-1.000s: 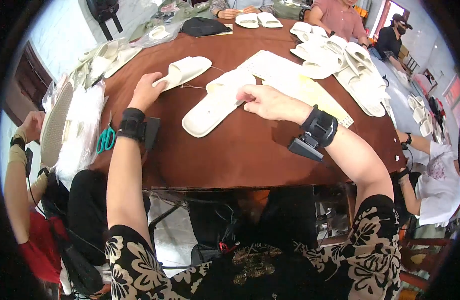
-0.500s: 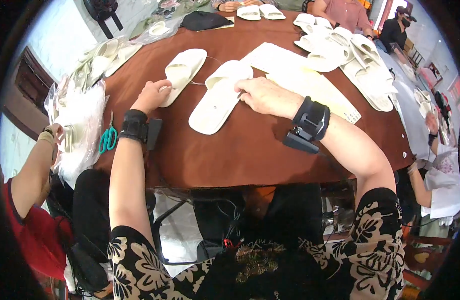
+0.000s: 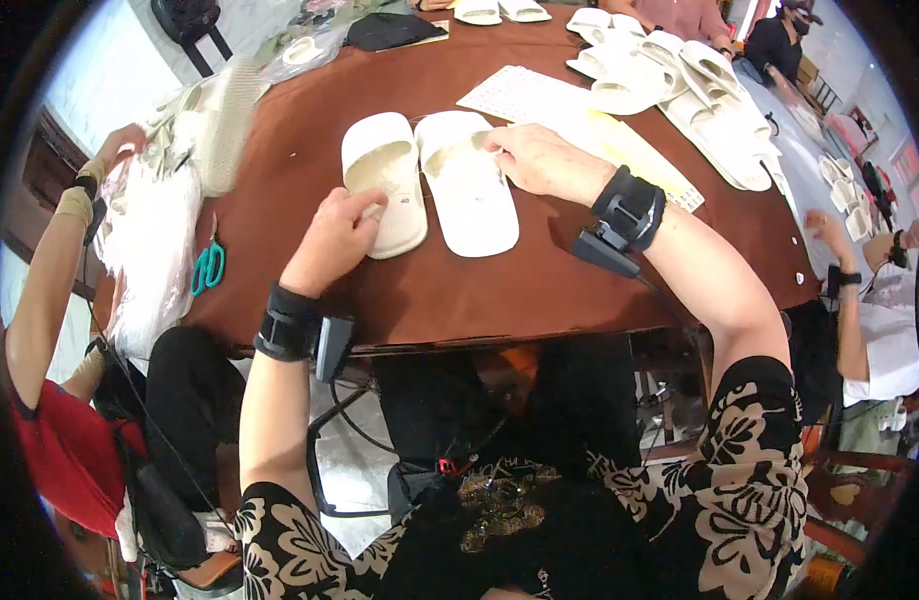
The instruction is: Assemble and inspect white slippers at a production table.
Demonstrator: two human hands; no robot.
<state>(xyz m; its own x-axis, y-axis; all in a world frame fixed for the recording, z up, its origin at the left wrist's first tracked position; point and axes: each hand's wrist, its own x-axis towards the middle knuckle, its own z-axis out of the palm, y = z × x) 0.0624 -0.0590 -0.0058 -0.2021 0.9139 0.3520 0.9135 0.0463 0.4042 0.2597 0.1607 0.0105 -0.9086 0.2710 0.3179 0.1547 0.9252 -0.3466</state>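
Two white slide slippers lie side by side on the brown tabletop in front of me, toes pointing away, almost touching. My left hand (image 3: 331, 238) grips the outer edge of the left slipper (image 3: 399, 215), thumb on the insole and fingers at its side. With fingertips pinched at the strap's outer edge, my right hand (image 3: 547, 165) holds the right slipper (image 3: 479, 210). Some of my right fingers are hidden beneath the hand. Both wrists wear black straps with small dark devices.
Teal scissors (image 3: 209, 265) lie at left, beside clear plastic bags (image 3: 154, 265) where a co-worker handles a pale slipper (image 3: 229, 125). White and yellow sheets (image 3: 529, 100) lie beyond my right hand. Several white slippers (image 3: 714, 125) are piled at right. A black cap (image 3: 394, 32) is at the back.
The left slipper has come right and straightened beside the other, which has turned upright. My left hand moved right and nearer with it. The co-worker at left has raised a pale slipper.
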